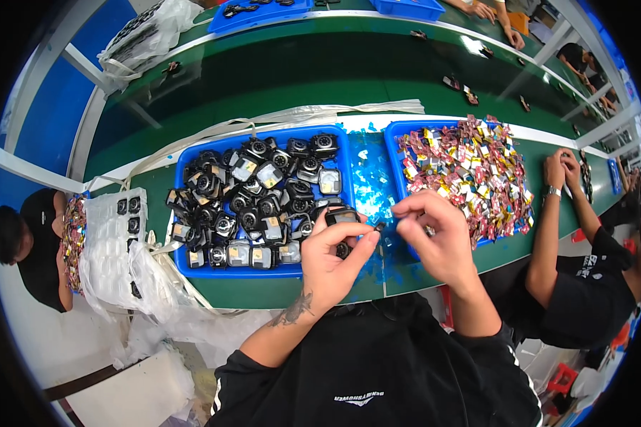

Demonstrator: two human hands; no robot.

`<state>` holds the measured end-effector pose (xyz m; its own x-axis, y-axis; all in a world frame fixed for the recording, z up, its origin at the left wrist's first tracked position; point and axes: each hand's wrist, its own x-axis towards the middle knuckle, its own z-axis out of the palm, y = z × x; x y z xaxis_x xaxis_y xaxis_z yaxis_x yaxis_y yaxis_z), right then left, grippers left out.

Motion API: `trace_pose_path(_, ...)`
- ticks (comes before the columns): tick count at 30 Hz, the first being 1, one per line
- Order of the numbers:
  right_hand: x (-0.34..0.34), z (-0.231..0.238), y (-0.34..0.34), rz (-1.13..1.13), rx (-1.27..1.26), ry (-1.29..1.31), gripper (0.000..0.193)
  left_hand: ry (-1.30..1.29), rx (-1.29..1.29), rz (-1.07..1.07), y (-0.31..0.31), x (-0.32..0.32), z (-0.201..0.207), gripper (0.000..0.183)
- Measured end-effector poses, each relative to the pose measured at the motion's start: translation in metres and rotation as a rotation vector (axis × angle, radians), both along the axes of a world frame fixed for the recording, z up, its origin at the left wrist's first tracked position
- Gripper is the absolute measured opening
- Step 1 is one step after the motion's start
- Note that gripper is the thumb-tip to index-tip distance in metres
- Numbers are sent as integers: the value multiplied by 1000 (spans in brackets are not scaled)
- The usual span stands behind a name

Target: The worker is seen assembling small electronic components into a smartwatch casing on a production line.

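My left hand (338,260) is closed around a black plastic device housing (343,215) above the front right corner of a blue tray (185,260). A small dark part (380,226) sticks out at the left thumb tip; its kind is too small to make out. Just right of it is my right hand (440,238), thumb and index finger curled but apart, with nothing visible between them. The blue tray is heaped with similar black housings (246,171), some with round dials and some with clear windows.
A second blue tray (394,153) holds a pile of small red, yellow and white parts (470,178). Blue film (367,171) lies between the trays. At the left is a white blister sheet (110,242). A green conveyor belt (320,71) runs behind, carrying scattered parts. Co-workers sit at both sides.
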<state>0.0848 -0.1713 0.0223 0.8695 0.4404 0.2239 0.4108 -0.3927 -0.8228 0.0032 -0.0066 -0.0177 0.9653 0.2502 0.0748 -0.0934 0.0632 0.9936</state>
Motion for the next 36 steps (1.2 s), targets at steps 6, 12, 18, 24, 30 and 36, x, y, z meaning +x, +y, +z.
trace_pose_path(6, -10, 2, 6, 55, 370, 264, 11, 6, -95, -88, -2, 1, 9, 28)
trace_pose_path(12, -3, 9, 17, 119, 183, 95, 14, -57, -349, -66, 4, 4, 8, 50)
trace_pose_path(18, -12, 27, 39, 92, -23, 16, 13, 77, -317, -145, 11, -6, 15, 50)
trace_pose_path(24, -9, 30, 38, 175, -95, -47, 10, -44, -325, -176, 7, -8, 15, 47)
trace_pose_path(30, -9, 31, 37, 210, -84, -53, 8, 29, -326, -215, 11, -11, 13, 47)
trace_pose_path(36, -8, 26, 36, 183, -20, -83, 9, 18, -270, -228, 10, -11, 14, 46)
